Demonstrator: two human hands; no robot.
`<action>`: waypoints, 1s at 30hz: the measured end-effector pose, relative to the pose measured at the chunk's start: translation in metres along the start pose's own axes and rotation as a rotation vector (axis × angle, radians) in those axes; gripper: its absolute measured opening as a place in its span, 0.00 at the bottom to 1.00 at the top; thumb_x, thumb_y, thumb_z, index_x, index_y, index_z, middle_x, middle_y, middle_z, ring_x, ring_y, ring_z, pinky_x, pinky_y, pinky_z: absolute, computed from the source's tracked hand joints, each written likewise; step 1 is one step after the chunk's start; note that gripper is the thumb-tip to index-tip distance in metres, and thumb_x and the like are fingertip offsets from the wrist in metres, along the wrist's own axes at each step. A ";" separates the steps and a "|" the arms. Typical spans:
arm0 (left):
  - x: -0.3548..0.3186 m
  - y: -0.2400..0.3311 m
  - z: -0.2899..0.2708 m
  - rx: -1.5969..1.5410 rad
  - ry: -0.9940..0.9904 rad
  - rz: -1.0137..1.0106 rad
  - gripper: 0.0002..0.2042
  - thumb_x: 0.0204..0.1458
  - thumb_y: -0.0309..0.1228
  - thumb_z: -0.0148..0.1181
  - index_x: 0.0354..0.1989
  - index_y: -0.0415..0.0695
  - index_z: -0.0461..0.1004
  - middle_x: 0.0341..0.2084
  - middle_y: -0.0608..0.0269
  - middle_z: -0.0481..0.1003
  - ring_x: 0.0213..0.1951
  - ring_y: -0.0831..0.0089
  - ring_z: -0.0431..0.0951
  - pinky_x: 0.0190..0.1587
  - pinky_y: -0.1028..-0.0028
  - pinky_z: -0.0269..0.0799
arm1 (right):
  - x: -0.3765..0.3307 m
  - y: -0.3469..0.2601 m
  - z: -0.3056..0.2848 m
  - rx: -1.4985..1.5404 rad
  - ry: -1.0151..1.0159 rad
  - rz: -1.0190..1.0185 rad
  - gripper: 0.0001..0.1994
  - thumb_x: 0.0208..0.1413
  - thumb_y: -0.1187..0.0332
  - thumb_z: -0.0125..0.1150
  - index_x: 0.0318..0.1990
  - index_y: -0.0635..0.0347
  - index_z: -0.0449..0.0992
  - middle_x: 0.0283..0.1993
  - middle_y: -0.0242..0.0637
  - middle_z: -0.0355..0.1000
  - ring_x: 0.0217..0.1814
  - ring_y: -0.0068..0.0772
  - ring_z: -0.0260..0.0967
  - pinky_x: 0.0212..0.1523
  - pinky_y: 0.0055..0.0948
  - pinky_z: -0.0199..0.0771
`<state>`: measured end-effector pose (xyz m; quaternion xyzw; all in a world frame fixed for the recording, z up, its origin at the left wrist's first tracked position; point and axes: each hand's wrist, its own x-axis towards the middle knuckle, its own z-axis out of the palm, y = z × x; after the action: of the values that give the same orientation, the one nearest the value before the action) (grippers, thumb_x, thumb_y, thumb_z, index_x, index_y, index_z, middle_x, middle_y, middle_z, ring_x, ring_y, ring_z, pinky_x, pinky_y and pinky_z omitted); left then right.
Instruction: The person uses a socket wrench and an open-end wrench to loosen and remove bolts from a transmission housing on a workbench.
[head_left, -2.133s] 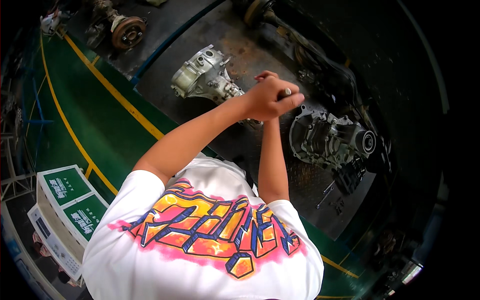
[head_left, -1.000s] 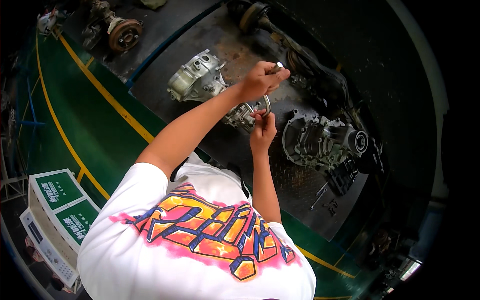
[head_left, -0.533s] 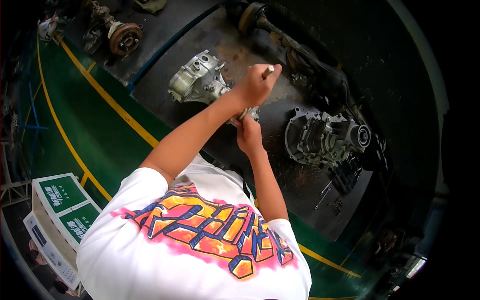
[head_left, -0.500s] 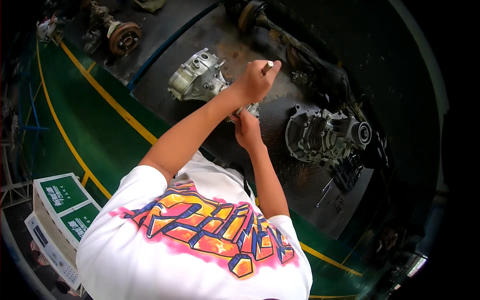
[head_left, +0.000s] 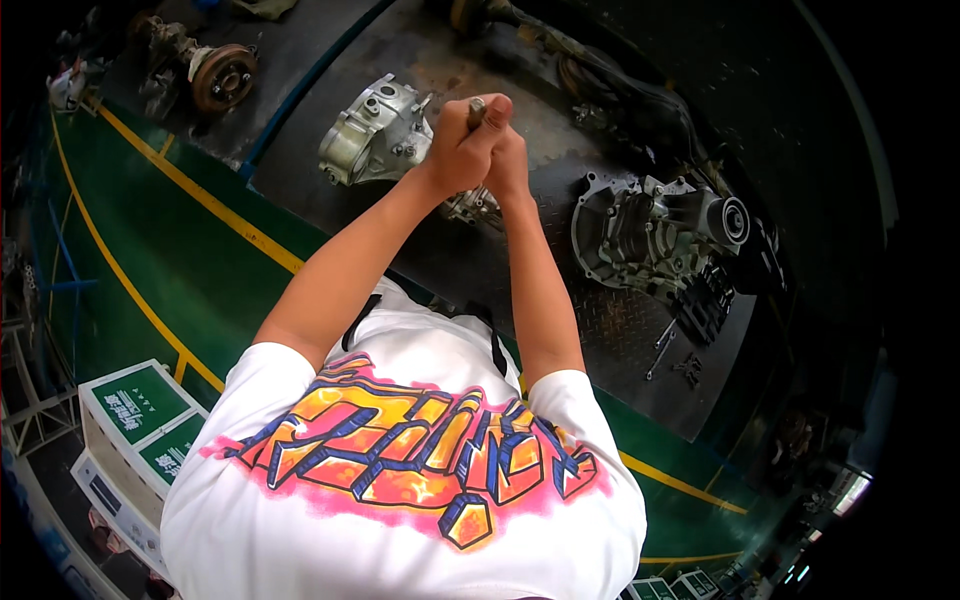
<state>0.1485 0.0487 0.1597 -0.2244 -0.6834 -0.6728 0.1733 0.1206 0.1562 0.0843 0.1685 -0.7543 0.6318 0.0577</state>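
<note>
My left hand [head_left: 458,155] is closed in a fist around a metal rod-like tool [head_left: 477,112], whose blunt end sticks out at the top. Pressed against its right side, my right hand [head_left: 509,165] is closed too; what lies in its fingers is hidden. Directly under the hands shows part of a silvery metal gearbox piece [head_left: 474,206]. To the left, a pale cast-metal gearbox housing [head_left: 362,140] rests on the dark metal tabletop [head_left: 590,345]. The lower end of the tool cannot be seen.
A second, darker gearbox [head_left: 650,235] stands on the right. Near it lie an open black socket case [head_left: 705,300], a wrench [head_left: 660,348] and several small metal parts [head_left: 690,370]. A rusty brake drum [head_left: 223,78] sits far left; a blue edge [head_left: 310,90] crosses the table.
My right hand has risen from the gearbox piece to join the left hand. The left hand with the tool has shifted left within the picture, and the whole view has moved slightly.
</note>
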 end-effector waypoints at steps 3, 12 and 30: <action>-0.001 -0.007 -0.002 -0.382 0.110 0.014 0.26 0.67 0.47 0.48 0.18 0.45 0.59 0.13 0.75 0.59 0.19 0.84 0.57 0.22 0.78 0.54 | -0.013 0.003 -0.011 -0.199 0.136 -0.083 0.03 0.57 0.78 0.53 0.38 0.64 0.70 0.32 0.50 0.73 0.36 0.52 0.74 0.38 0.38 0.72; 0.010 -0.006 0.008 -0.706 -0.001 -0.159 0.24 0.67 0.45 0.47 0.20 0.48 0.53 0.12 0.73 0.51 0.16 0.81 0.52 0.21 0.76 0.53 | -0.073 -0.002 -0.016 -0.139 0.264 0.033 0.01 0.60 0.79 0.52 0.37 0.66 0.70 0.30 0.44 0.74 0.31 0.34 0.71 0.37 0.29 0.71; 0.019 0.020 0.037 0.256 -0.618 -0.261 0.23 0.64 0.47 0.51 0.23 0.40 0.69 0.15 0.60 0.69 0.20 0.64 0.70 0.28 0.63 0.67 | -0.062 0.000 -0.002 -0.415 -0.363 -0.336 0.09 0.56 0.74 0.58 0.44 0.62 0.73 0.42 0.43 0.71 0.46 0.52 0.68 0.50 0.42 0.68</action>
<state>0.1453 0.0873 0.1854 -0.3047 -0.8051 -0.4986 -0.1020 0.1784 0.1698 0.0661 0.3854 -0.8265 0.4059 0.0589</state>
